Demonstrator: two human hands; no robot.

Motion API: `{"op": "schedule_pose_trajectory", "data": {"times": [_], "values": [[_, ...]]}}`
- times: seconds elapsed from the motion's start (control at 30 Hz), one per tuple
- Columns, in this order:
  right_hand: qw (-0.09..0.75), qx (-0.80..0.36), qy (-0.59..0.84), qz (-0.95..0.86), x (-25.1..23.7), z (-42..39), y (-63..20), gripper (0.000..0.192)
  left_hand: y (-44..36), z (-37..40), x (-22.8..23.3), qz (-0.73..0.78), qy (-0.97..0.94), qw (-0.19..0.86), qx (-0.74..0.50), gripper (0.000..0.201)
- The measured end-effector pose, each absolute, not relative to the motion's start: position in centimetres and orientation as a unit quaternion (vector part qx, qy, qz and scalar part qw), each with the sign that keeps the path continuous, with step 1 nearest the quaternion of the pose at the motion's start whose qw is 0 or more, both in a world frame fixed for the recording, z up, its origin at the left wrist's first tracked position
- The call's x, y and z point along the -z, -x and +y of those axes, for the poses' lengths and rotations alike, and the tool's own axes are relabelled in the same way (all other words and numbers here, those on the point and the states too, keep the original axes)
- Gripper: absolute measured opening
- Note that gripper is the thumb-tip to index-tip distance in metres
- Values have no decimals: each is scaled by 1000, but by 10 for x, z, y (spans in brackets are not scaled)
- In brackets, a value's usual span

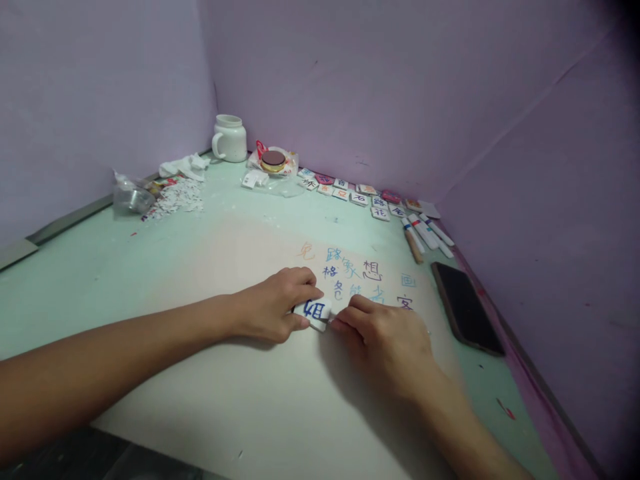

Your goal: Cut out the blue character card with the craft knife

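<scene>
- Head view, centre of frame: both hands meet over a small white tile (313, 312) marked with a blue character, which lies on the tabletop (220, 220) just below rows of handwritten characters (350, 273).
- Left hand (273, 308) curls around the tile's left side, thumb and fingers pinching it.
- Right hand (387, 337) presses fingertips (340, 323) against the tile's right edge; whether they grip it or only touch cannot be told.
- Judged step: the tile is being steadied or positioned; any further move calls for a firm two-sided hold.
- Upper right: more tiles (350, 193), marker pens (425, 233) and a dark phone (467, 307). Upper left: white mug (230, 138).
</scene>
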State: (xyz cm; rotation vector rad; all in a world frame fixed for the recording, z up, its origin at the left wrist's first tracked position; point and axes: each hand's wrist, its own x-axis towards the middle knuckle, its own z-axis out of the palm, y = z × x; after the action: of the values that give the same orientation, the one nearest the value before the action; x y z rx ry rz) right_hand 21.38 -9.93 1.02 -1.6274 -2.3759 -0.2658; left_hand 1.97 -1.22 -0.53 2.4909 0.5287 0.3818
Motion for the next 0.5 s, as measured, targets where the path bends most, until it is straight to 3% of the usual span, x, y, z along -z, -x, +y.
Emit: {"op": "schedule_pose_trajectory", "data": {"times": [0.5], "values": [[41,-52,608,-791,-26,-91,-215,18,-20,-11,6,198,-929,279,-143,32]]}}
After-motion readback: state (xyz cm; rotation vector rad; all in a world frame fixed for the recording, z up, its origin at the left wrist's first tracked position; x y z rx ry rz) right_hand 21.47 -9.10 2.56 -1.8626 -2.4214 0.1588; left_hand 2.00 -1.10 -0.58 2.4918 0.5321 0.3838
